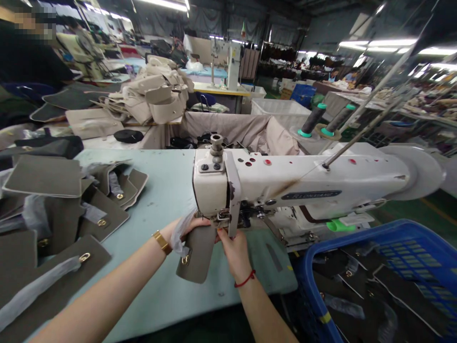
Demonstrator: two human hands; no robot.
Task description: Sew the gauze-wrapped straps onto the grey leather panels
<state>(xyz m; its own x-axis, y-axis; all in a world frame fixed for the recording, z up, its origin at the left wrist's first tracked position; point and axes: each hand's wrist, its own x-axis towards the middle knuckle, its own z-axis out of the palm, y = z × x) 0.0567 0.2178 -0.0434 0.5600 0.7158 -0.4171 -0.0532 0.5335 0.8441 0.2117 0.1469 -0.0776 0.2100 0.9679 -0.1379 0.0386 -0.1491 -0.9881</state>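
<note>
Head view. The left hand (185, 228), with a gold bracelet at the wrist, gripped the upper left edge of a grey-brown rectangular leather bag panel with a small gold clasp (195, 255), its fingers curled around the piece together with a scrap of clear plastic wrap (178, 236). The right hand (233, 247), a red cord at its wrist, closed on the panel's upper right edge, fingertips pinching it just below the head of the white post-bed industrial sewing machine (285, 183). The panel hung upright under the needle area, above the pale blue-green worktable (167, 186). To the left lay a spread of matching grey-brown flaps with gold clasps (89, 216). At lower right stood a blue plastic crate (410, 247) holding dark pieces. Two dark thread cones with teal bases (324, 121) stood behind the machine.
</note>
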